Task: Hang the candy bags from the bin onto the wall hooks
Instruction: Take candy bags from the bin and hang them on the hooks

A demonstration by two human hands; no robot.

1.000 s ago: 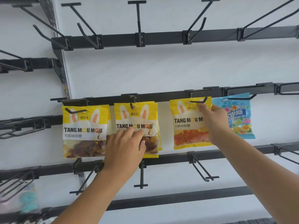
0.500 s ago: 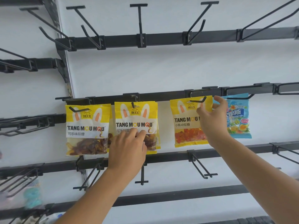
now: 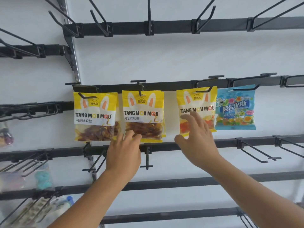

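Hands both loose-fingered, gripping nothing: L hand (image 3: 123,155) touches bottom of middle cola-gummy bag (image 3: 143,112); R hand (image 3: 197,142) overlaps 3rd yellow bag (image 3: 197,102), beside blue bag (image 3: 235,107).

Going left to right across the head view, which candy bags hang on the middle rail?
yellow cola-gummy bag → second yellow cola-gummy bag → yellow bag with orange gummies → blue bag

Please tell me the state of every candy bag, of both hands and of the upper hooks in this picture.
Left yellow bag, hanging on its hook.
Middle yellow bag, hanging on its hook.
Right yellow bag, hanging on its hook.
Blue bag, hanging on its hook.
Left hand, open, fingertips at the middle yellow bag's bottom.
Right hand, open, fingers spread before the right yellow bag.
Top-rail hooks, empty.
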